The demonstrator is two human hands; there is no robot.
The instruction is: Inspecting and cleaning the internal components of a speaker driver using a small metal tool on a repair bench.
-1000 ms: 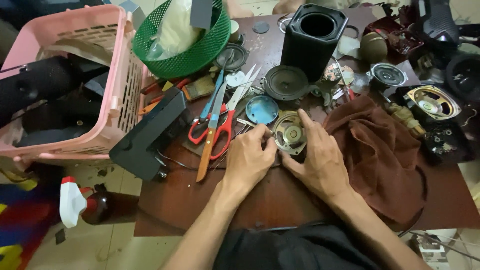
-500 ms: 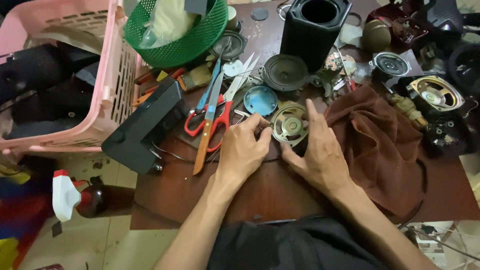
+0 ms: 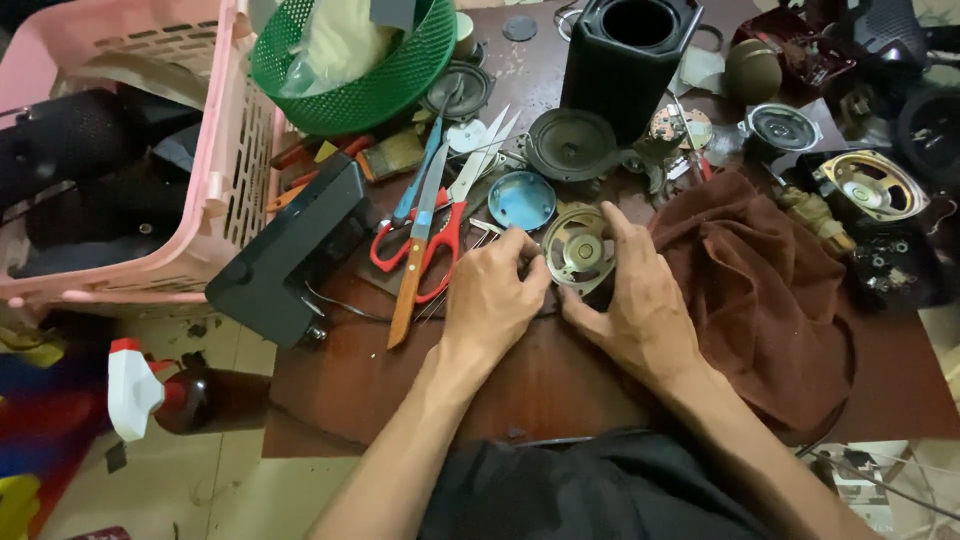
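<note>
Small round speaker driver (image 3: 578, 250) sits on the dark wooden table (image 3: 560, 380), metal frame up, and both hands are on it. The left hand (image 3: 492, 295) pinches at its near-left rim with curled fingertips; the right hand (image 3: 632, 295) cups the right side, thumb and index spread around the edge. So both hands are closed on that driver, holding it flat against the tabletop. Just beyond the grip lies a blue round disc (image 3: 521, 199), and past that a black speaker cone (image 3: 571, 144) beside a tall black speaker box (image 3: 628, 55). Left of the left hand, red-handled scissors (image 3: 432, 225) and a wooden-handled tool (image 3: 412, 270). Right of the right hand, a crumpled brown cloth (image 3: 760, 290). Farther left, a black casing (image 3: 290, 250), a pink basket (image 3: 190, 150) and a green basket (image 3: 360, 60).
</note>
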